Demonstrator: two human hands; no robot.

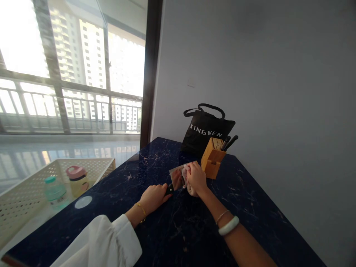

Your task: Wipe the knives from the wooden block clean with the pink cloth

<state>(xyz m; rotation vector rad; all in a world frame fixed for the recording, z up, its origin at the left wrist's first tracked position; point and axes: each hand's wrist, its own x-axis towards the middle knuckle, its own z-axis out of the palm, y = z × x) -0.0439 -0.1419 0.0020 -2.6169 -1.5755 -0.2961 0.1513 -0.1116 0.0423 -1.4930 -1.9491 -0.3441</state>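
My left hand [154, 197] is closed around the black handle of a cleaver [175, 177], whose broad shiny blade points to the right. Bunched in my right hand [197, 178] is a pale cloth [191, 190] with some red on it, pressed against the blade. The fingers of that hand curl over the cloth and hide part of the blade. Just behind my right hand stands a wooden knife block [211, 163], with black-handled tools [229, 142] in its right side.
A black tote bag [204, 129] stands behind the knife block on the dark blue marbled table [155, 155]. Left of the table, a white perforated basket [108, 167] holds a teal bottle [55, 194] and a pink-lidded yellow bottle [78, 181]. A white round disc [83, 202] lies near the left edge.
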